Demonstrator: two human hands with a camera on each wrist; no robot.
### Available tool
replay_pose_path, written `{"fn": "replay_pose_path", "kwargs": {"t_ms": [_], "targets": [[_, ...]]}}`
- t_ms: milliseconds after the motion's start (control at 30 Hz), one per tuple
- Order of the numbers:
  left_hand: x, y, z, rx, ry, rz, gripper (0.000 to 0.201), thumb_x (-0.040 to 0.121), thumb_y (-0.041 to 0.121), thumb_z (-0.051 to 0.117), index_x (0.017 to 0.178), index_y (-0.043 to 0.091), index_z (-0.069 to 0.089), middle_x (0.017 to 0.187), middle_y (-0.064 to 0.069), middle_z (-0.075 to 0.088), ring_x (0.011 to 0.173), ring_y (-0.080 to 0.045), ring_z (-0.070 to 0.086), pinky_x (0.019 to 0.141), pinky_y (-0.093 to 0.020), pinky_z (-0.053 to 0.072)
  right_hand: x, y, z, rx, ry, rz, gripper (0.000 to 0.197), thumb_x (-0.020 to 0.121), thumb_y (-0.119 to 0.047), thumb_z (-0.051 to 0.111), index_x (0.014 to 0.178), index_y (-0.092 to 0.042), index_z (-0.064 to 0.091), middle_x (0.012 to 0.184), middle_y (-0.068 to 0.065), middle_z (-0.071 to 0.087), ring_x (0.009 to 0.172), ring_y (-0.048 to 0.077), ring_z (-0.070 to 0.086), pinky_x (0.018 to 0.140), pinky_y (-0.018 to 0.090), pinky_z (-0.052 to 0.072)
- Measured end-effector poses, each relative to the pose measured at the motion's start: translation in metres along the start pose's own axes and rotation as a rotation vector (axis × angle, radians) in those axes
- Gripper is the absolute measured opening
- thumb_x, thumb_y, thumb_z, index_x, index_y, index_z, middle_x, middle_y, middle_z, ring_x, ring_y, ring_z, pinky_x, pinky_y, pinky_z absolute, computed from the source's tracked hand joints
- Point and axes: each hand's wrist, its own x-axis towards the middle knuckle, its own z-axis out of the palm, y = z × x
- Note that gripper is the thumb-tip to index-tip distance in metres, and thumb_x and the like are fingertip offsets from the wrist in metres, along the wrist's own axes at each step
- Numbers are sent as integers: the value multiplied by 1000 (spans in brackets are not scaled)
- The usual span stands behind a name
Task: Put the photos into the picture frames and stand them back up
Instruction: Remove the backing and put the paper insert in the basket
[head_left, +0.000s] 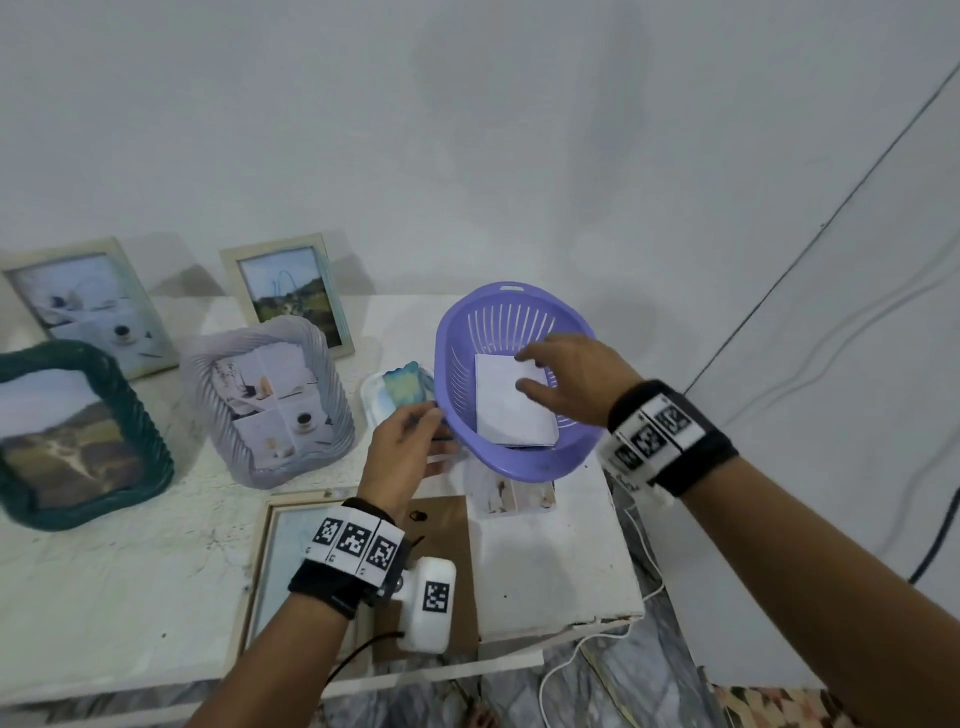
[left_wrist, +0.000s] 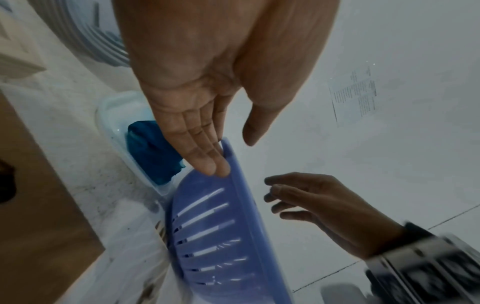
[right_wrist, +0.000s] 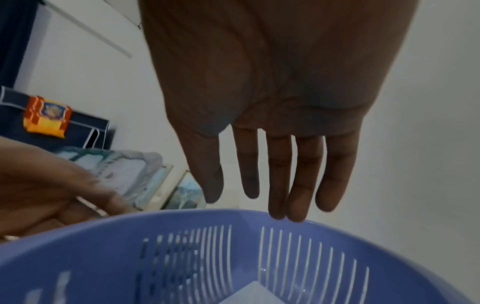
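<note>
**Basket tipped for a photo**

Lying flat at the desk's (head_left: 545, 561) near edge, an open frame (head_left: 270, 561) waits. Left hand (head_left: 402, 447) tilts the purple basket (head_left: 457, 332) by its rim, fingers (left_wrist: 207, 162) straight, presumably exposing the photo (head_left: 506, 400). Right hand (head_left: 571, 379) hovers over it, spread, holding nothing.

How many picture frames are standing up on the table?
4. A pale frame at back left, another pale frame beside it, a dark green frame at front left, and a grey ribbed frame in the middle. A fifth lies flat, opened.
</note>
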Motion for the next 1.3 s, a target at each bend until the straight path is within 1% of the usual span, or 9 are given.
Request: {"fn": "replay_pose_path", "kwargs": {"t_ms": [167, 367, 500, 633, 767, 867, 1067, 1167, 1300], "targets": [[7, 2, 1, -58, -55, -45, 26, 94, 13, 63, 120, 11, 59, 80, 0, 73, 67, -11, 70, 74, -33, 58, 80, -1, -3, -167, -190, 75, 50, 88, -39, 64, 132, -18, 54, 128, 3, 59, 119, 24, 53, 93, 32, 44], [13, -2, -3, -23, -109, -34, 31, 94, 11, 63, 124, 9, 56, 80, 1, 75, 72, -10, 71, 67, -27, 56, 130, -3, 32, -405, -380, 46, 51, 69, -48, 81, 97, -16, 53, 104, 8, 63, 88, 31, 60, 77, 40, 54], [15, -3, -5, -10, -131, -25, 34, 93, 11, 63, 126, 7, 54, 85, -5, 73, 76, -14, 72, 66, -26, 56, 116, -5, 38, -553, -433, 41, 40, 84, -39, 70, 106, -9, 55, 87, 3, 51, 81, 25, 53, 68, 33, 47], [17, -4, -6, 14, -149, -6, 34, 93, 12, 63, 126, 8, 53, 88, -9, 73, 82, -18, 72, 67, -26, 56, 123, -5, 47, -544, -483, 75, 59, 79, -42, 74, 123, -10, 52, 111, 6, 60, 99, 28, 61, 72, 36, 51], [18, -4, -8, 21, -166, -6, 34, 93, 13, 63, 126, 8, 53, 88, -7, 72, 81, -15, 72, 66, -24, 56, 126, -4, 47, -467, -412, 142, 89, 77, -45, 75, 145, -10, 30, 133, 15, 52, 119, 36, 51, 92, 44, 45], [18, -3, -9, 25, -173, -4, 34, 93, 12, 63, 125, 9, 53, 88, -7, 72, 80, -14, 72, 66, -23, 56, 130, -9, 40, -405, -351, 182, 78, 88, -29, 65, 149, -10, 20, 139, 17, 48, 128, 39, 44, 103, 51, 36], [19, -4, -14, 102, -133, 26, 29, 95, 15, 61, 124, 13, 55, 90, -7, 71, 77, -13, 70, 67, -26, 57, 129, -6, 18, -105, -182, 158, 38, 87, -7, 54, 123, -19, 51, 119, 9, 61, 103, 32, 59, 83, 37, 49], [15, -2, -21, 117, -91, 48, 22, 97, 13, 59, 118, 14, 59, 90, -5, 67, 77, -14, 68, 72, -30, 58, 120, -5, -7, 123, -50, 194, 38, 87, -3, 43, 117, -20, 58, 118, 11, 60, 106, 29, 56, 80, 27, 41], [8, 6, -35, 182, -58, 152, 18, 97, 14, 58, 113, 16, 65, 100, -9, 67, 87, -17, 67, 78, -33, 57, 94, -13, -39, 283, 123, 138, 37, 89, -3, 41, 116, -19, 61, 108, 9, 63, 99, 25, 55, 79, 27, 41]]}}
